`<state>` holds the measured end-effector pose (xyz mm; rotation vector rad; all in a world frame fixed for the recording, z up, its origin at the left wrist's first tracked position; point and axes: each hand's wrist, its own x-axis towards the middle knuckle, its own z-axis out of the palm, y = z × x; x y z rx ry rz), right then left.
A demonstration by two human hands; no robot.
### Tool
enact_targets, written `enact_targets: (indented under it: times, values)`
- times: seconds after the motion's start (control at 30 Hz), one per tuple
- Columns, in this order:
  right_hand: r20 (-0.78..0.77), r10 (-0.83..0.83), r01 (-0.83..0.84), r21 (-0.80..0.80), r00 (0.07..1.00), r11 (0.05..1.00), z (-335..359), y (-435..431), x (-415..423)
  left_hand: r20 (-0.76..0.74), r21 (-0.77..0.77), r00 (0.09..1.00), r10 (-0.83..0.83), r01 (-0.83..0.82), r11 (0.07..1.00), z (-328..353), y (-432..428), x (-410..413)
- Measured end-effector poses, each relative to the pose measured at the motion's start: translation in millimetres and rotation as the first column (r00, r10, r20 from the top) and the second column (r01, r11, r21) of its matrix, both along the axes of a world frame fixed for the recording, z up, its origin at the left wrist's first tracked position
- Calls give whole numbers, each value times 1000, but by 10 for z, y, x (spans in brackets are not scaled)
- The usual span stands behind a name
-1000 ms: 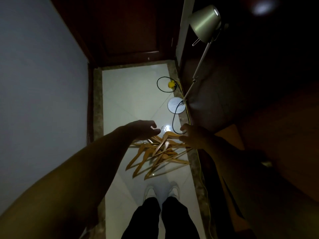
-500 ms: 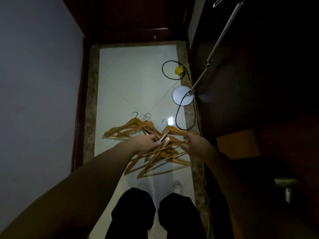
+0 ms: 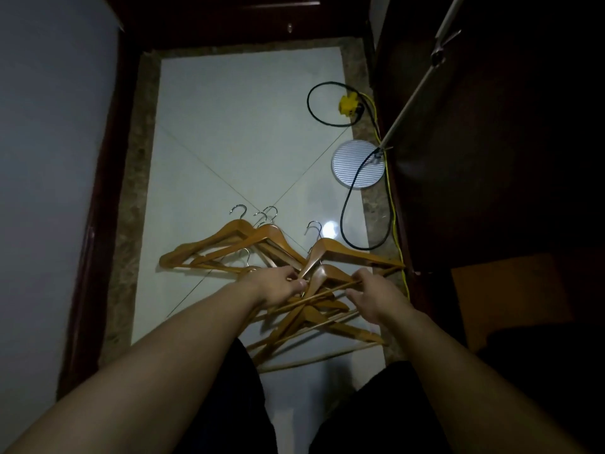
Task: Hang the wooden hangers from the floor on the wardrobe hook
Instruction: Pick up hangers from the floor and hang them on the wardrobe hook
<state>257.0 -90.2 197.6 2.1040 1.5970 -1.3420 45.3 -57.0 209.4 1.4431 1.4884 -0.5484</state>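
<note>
Wooden hangers [image 3: 268, 231] lie in a loose heap on the pale tiled floor [image 3: 245, 126], right in front of your knees. Some are fanned out to the left, one lies to the right with its arm reaching toward the wardrobe [image 3: 491, 158], and more are crossed over each other under your hands.

You have hold of the top hanger [image 3: 325, 275] of the heap with both hands. Your left hand [image 3: 281, 285] pinches its left shoulder between thumb and fingertips. Your right hand [image 3: 376, 296] has its fingers curled over the thin crossbar, with the thumb underneath. From this view you cannot tell whether the hanger is clear of the ones beneath it or resting on them.

Both your forearms reach down from the lower corners of the frame, and your dark trousers [image 3: 222, 404] show between them.

Beyond the heap, to the right, a round ribbed lamp base [image 3: 353, 158] sits at the edge of the tiles. Its slim pole [image 3: 415, 96] leans up and away over the dark wardrobe front. A black cable [image 3: 342, 211] loops from the base across the floor. A yellow cord [image 3: 390, 198] runs along the wardrobe's foot to a yellow plug block [image 3: 348, 104].

A mottled stone border [image 3: 137, 191] frames the tiles, and a grey wall [image 3: 49, 158] rises on your left.
</note>
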Motion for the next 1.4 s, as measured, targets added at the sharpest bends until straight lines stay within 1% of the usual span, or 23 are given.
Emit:
enact_targets:
  times: [0.13, 0.23, 0.27, 0.37, 0.4, 0.43, 0.53, 0.63, 0.7, 0.77, 0.83, 0.9, 1.0, 1.07, 1.17, 1.23, 1.3, 1.4]
  values:
    - [28, -25, 25, -20, 999, 999, -630, -11, 69, 18, -11, 999, 41, -41, 999, -678, 53, 66]
    - [21, -37, 38, -43, 999, 998, -979, 53, 105, 82, -16, 994, 66, -65, 998, -1072, 118, 72]
    - [16, -53, 53, -24, 998, 998, -1055, 121, 111, 104, -13, 992, 77, -76, 997, -1165, 144, 68]
    - [45, -64, 58, 135, 997, 989, -1176, 308, 120, 151, -27, 983, 104, -101, 994, -1372, 148, 69]
    - [54, -65, 55, 163, 996, 985, -1210, 319, 123, 156, -31, 981, 113, -110, 993, -1424, 125, 67]
    - [66, -60, 48, 168, 996, 985, -1244, 308, 124, 157, -36, 979, 131, -127, 991, -1480, 106, 59]
    - [95, -16, 8, 75, 995, 997, -1376, 208, 165, 168, -40, 968, 184, -180, 983, -1625, 65, 40]
    - [124, 10, -15, 39, 992, 999, -1539, 208, 274, 151, 6, 974, 166, -169, 986, -1757, 126, 114]
    - [152, 8, -14, 42, 988, 999, -1654, 275, 331, 126, 84, 982, 142, -153, 985, -1874, 178, 178]
    - [182, 35, -47, 59, 983, 997, -1779, 357, 344, 54, 190, 992, 113, -121, 974, -2013, 210, 206]
    - [201, 65, -87, 103, 977, 991, -1923, 447, 322, -35, 254, 996, 85, -73, 964, -2145, 226, 223]
    - [222, 91, -124, 136, 971, 983, -2053, 530, 278, -83, 250, 995, 56, -34, 968, -2268, 222, 260]
    - [246, 117, -158, 156, 962, 975, -2194, 646, 198, -95, 232, 994, 54, -30, 972, -2412, 210, 307]
    - [244, 121, -165, 169, 962, 972, -2273, 715, 168, -87, 235, 991, 104, -81, 969, -2488, 229, 308]
    - [253, 157, -205, 175, 955, 963, -2403, 776, 143, -45, 200, 977, 209, -196, 960, -2570, 268, 282]
    - [267, 177, -231, 186, 947, 955, -2481, 786, 139, -13, 173, 972, 236, -230, 958, -2619, 285, 264]
    - [266, 179, -230, 176, 947, 957, -2568, 770, 177, 5, 160, 976, 218, -216, 963, -2660, 294, 248]
    - [263, 125, -155, 96, 957, 983, -2641, 728, 310, -22, 178, 993, 118, -112, 978, -2678, 277, 238]
